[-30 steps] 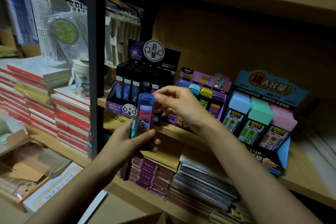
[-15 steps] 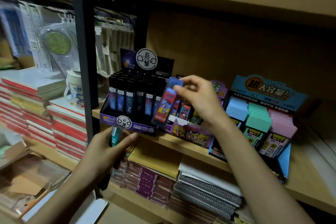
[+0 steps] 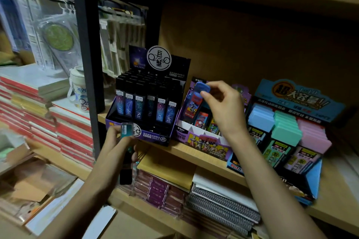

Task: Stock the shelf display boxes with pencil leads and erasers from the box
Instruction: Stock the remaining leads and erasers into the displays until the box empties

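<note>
My right hand [image 3: 223,106] pinches the blue cap of a cartoon-printed pencil lead case [image 3: 196,101], which stands in the back left slot of the purple display box [image 3: 204,141] on the middle shelf. My left hand [image 3: 118,139] holds a few more lead cases [image 3: 127,132], one teal-topped, just in front of the black and purple display box [image 3: 147,134], full of dark lead tubes. To the right stands a blue display box [image 3: 297,101] with blue, green and pink cases.
The wooden shelf [image 3: 194,153] carries the three display boxes. Beneath it lie spiral notebooks [image 3: 223,205] and maroon packs [image 3: 159,190]. A black upright post [image 3: 87,64] divides the shelving; stacked red-edged books [image 3: 64,126] and a small jar [image 3: 78,91] sit to the left.
My right hand carried the blue-capped case from my left hand up and right, then lowered it into the purple box. My left hand rose slightly with the remaining cases.
</note>
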A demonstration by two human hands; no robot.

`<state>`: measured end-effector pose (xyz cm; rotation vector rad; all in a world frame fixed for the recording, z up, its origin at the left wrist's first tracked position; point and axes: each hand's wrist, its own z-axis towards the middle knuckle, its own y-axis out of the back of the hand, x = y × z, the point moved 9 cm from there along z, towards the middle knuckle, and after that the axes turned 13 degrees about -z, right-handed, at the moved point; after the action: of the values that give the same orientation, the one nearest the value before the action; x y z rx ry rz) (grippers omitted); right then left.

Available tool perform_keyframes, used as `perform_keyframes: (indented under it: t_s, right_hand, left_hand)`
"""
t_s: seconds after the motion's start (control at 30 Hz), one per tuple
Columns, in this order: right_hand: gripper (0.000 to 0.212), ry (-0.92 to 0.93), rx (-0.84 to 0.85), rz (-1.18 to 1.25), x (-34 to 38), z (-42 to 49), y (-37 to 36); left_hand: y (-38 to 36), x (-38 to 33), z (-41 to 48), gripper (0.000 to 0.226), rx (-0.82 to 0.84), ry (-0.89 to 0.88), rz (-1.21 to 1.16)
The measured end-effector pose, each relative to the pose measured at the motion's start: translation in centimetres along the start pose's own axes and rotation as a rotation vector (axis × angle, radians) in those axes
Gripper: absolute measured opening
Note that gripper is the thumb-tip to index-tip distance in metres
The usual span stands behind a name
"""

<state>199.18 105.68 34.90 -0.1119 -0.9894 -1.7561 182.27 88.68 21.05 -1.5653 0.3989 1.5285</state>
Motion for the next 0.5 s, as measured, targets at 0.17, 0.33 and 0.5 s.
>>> perform_keyframes:
  t_s: [0.17,0.33,0.5]
  right_hand:
    - [0.024,0.101,0.031,-0.323,-0.1,-0.2,-2.0]
    - [0.040,0.101,0.033,-0.544,-0.9,-0.7,-3.1]
    - [0.034,0.163,-0.004,-0.599,-0.2,-1.2,-3.1]
  left_hand:
    - [0.1,0.7,0.3,0.025,-0.033,0.020,0.035]
    - [-0.1,0.6,-0.1,0.014,-0.010,0.018,0.014]
    - [0.1,0.5,-0.3,0.026,-0.027,0.015,0.014]
